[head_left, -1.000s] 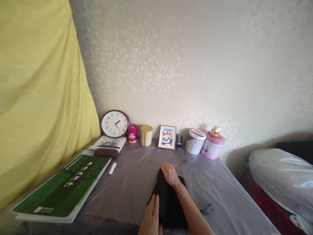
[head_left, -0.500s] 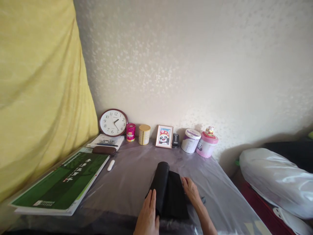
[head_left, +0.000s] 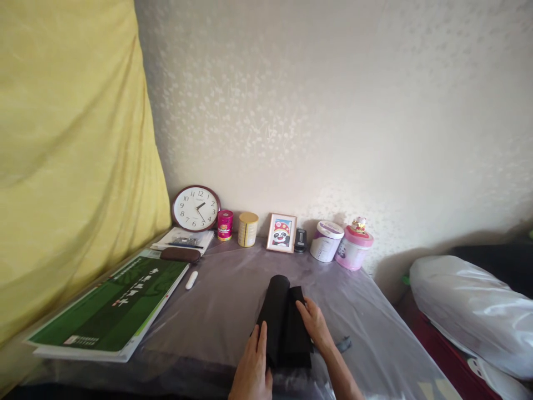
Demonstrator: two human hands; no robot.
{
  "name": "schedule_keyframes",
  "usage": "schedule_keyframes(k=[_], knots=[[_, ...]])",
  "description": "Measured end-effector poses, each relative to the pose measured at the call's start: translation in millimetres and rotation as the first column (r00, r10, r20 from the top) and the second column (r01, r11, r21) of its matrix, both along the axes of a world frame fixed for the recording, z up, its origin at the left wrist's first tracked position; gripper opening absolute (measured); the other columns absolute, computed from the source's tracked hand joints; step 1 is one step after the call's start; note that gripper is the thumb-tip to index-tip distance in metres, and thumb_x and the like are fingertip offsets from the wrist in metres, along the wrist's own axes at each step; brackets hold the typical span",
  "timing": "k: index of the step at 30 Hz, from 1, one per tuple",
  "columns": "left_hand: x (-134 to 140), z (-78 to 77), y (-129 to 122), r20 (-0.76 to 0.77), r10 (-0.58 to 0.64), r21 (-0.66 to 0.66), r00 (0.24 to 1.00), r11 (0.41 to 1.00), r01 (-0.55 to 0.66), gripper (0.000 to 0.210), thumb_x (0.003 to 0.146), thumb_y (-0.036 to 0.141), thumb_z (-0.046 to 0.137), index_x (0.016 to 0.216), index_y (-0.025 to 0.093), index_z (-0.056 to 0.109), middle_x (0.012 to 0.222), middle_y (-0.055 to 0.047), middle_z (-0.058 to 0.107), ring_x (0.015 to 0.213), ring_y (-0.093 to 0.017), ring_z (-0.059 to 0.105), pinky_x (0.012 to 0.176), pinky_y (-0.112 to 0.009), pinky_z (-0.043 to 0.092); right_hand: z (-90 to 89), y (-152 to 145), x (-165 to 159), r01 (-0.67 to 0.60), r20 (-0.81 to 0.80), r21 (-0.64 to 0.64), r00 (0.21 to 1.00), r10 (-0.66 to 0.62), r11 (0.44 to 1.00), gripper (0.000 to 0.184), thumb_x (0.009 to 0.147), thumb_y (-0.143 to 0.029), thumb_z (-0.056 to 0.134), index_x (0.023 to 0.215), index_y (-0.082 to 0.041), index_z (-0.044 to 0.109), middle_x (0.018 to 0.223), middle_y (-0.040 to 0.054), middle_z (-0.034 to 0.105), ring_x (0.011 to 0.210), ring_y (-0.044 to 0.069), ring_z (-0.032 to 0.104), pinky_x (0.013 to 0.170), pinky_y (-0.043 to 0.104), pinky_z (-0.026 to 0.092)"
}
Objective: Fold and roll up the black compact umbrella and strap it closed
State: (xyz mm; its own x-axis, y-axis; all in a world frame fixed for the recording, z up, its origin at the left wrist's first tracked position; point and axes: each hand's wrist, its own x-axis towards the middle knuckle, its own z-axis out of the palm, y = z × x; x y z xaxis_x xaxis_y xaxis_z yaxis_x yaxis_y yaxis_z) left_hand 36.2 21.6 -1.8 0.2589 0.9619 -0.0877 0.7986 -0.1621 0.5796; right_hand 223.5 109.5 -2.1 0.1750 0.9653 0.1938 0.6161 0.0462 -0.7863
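Note:
A black folded cloth (head_left: 278, 316) lies at the near middle of the table, its left part a thick rounded fold and its right part a narrower flap. My left hand (head_left: 255, 361) is closed around the lower left side of the thick fold, with the thumb near its bottom end. On the other side, my right hand (head_left: 314, 322) grips the top right edge of the flap, its fingers bent over the cloth. The exact kind of cloth item cannot be told. A small grey-blue strip (head_left: 345, 344) lies beside my right wrist.
A green book (head_left: 112, 311), brown case (head_left: 180, 254) and white oblong object (head_left: 191, 280) lie left. Along the wall stand a clock (head_left: 197, 208), pink tin (head_left: 225, 225), yellow-lidded can (head_left: 248, 229), panda picture frame (head_left: 281, 233) and two tubs (head_left: 327, 241). A white plastic bag (head_left: 470, 311) sits right.
My right hand has moved left, bringing the cloth's right flap inward, so it is narrower and closer to the thick fold. My left hand keeps its hold. The view has shifted slightly.

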Motion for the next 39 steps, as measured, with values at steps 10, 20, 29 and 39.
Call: schedule_keyframes(k=[10,20,29,39], knots=[[2.9,6.4,1.3,-0.059,0.027,-0.075,0.998,0.997,-0.031,0.082,0.066,0.0,0.041,0.139,0.007,0.006,0.148,-0.013,0.017,0.136,-0.019,0.02,0.108,-0.026,0.023,12.3,21.9,-50.1,-0.064,-0.067,0.02,0.996,0.065,0.998,0.036,0.077,-0.039,0.046,0.096,-0.012,0.061,0.071,0.0054,0.065,0.066,0.019,0.061,0.06,0.027,0.044],[0.7,-5.3,7.1,-0.041,0.023,-0.03,0.999,0.999,-0.024,0.078,0.065,0.003,0.044,0.138,0.003,0.016,0.148,-0.015,0.019,0.136,-0.019,0.019,0.111,-0.027,0.02,4.7,35.9,-68.6,-0.194,-0.022,-0.193,0.981,0.193,0.962,0.024,0.081,-0.027,0.044,0.1,-0.013,0.051,0.056,-0.003,0.062,0.042,0.011,0.055,0.047,0.021,0.039],[-6.7,-41.4,3.9,0.0,0.082,0.164,0.997,0.983,-0.081,0.076,0.067,0.014,0.046,0.136,-0.002,0.019,0.141,-0.019,0.034,0.128,-0.022,0.037,0.104,-0.029,0.034,28.4,16.4,-74.9,-0.359,0.031,-0.209,0.927,0.373,0.91,0.014,0.08,-0.023,0.042,0.075,-0.019,0.054,0.066,-0.0028,0.071,0.045,0.007,0.055,0.055,0.018,0.04],[-3.4,-40.2,8.6,-0.149,0.019,0.448,0.989,0.893,0.05,0.08,0.061,0.016,0.051,0.137,0.015,0.025,0.145,-0.015,0.027,0.129,-0.029,0.034,0.101,-0.042,0.039,35.3,0.9,-80.2,-0.393,0.188,-0.179,0.886,0.423,0.902,0.018,0.083,-0.022,0.043,0.078,-0.02,0.06,0.075,0.0,0.072,0.072,0.013,0.066,0.065,0.021,0.042]])
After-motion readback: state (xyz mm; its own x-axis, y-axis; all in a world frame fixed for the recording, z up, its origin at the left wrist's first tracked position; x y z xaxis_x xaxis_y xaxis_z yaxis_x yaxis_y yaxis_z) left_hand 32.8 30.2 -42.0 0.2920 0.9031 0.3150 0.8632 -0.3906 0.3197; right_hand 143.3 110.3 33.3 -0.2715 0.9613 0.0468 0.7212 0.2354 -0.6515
